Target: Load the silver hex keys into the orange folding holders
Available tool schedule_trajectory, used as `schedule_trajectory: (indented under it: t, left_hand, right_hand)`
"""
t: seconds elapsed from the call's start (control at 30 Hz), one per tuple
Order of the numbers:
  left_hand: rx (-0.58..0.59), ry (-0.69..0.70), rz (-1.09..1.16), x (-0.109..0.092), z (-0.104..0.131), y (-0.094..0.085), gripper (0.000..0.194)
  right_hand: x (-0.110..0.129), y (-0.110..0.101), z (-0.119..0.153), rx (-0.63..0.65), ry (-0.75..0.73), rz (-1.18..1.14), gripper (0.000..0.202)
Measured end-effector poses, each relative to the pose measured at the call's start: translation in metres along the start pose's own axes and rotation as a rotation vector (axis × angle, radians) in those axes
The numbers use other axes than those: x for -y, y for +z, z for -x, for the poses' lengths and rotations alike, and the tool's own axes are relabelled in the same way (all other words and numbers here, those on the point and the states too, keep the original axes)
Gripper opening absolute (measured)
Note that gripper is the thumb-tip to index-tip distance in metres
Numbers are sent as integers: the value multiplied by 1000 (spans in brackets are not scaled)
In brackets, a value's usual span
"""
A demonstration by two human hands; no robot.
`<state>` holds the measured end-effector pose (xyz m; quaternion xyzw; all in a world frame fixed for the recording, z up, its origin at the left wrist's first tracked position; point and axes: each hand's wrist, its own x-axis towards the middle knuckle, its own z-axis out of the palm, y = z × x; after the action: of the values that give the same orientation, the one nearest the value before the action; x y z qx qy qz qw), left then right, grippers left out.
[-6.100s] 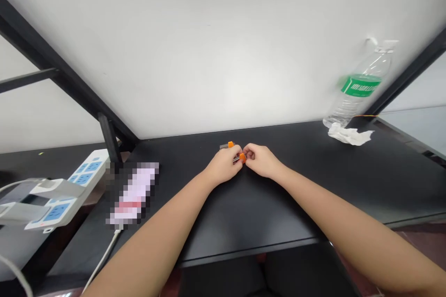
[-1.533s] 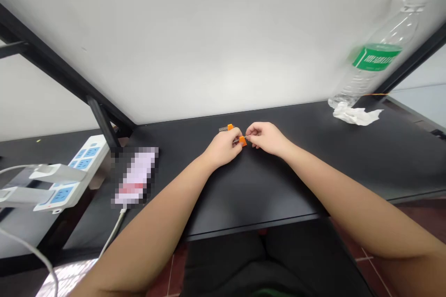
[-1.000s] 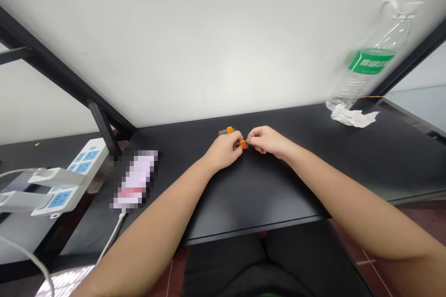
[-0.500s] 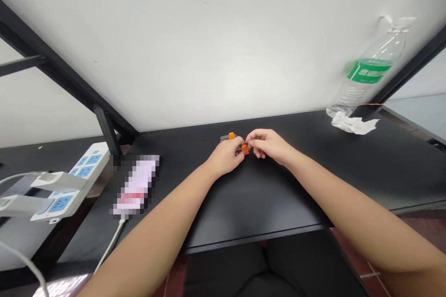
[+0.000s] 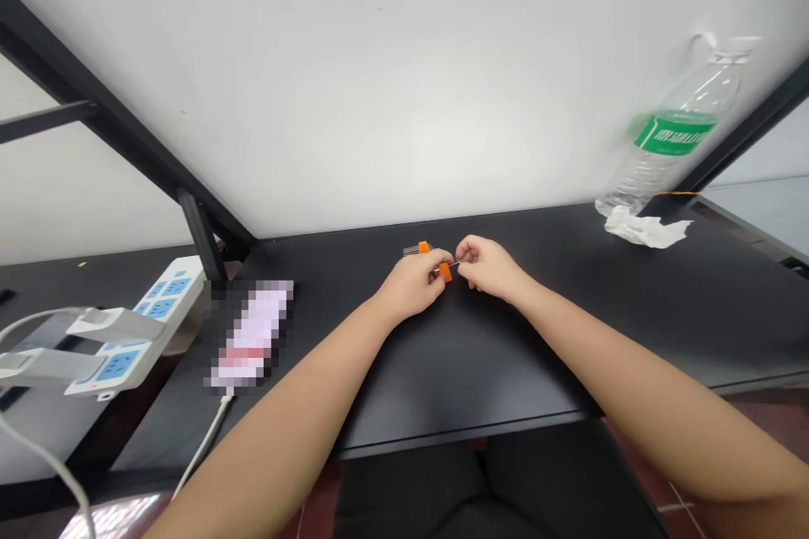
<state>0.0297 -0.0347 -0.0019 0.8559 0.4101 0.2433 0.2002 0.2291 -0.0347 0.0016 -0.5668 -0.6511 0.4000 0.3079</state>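
My left hand (image 5: 412, 288) is closed around an orange holder (image 5: 446, 273) with several thin metal rods, which looks like a hex key set. Its orange ends show on both sides of my fingers, and rods stick out to the left at the far end; the middle is hidden under the hand. Just to the right, my right hand (image 5: 493, 271) pinches the end of a thin metal hex key (image 5: 456, 263) between thumb and fingers. That key spans the small gap between the holder and my right fingertips.
On the left lie a pixelated phone (image 5: 256, 333) with a white cable and a white power strip (image 5: 168, 290) with plugged-in chargers. A clear bottle with a green label (image 5: 676, 133) leans by the wall at the right, beside a crumpled tissue (image 5: 645, 229). Black frame bars flank the black desk.
My right hand has moved slightly right, away from the holder, and more of the thin metal key now shows between the hands. My left hand keeps its grip. The view has shifted a little.
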Motion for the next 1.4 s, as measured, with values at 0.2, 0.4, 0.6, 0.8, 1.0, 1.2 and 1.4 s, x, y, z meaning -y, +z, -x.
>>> schedule_trajectory:
  t: [0.2, 0.4, 0.6, 0.8, 1.0, 1.2, 1.4]
  left_hand:
    - [19, -41, -37, 1, 0, 1, 30]
    - [30, -49, -29, 2, 0, 1, 27]
    - [58, -48, -71, -2, 2, -1, 24]
    - [66, -46, -90, -6, 3, -3, 23]
    - [66, -67, -133, -5, 2, -2, 24]
    - [75, -69, -133, -5, 2, -2, 23]
    - [71, -59, -130, -5, 1, -2, 24]
  right_hand:
    - [0, -27, 2, -60, -18, 434, 9]
    - [1, -31, 10, 73, -48, 718, 6]
    - [-3, -26, 7, 15, -217, 870, 18]
    - [-15, -24, -5, 27, -219, 787, 34]
    - [-14, -21, -3, 13, -215, 780, 32]
    - [-12, -28, -1, 88, -234, 714, 11]
    - [-17, -26, -8, 30, -268, 719, 15]
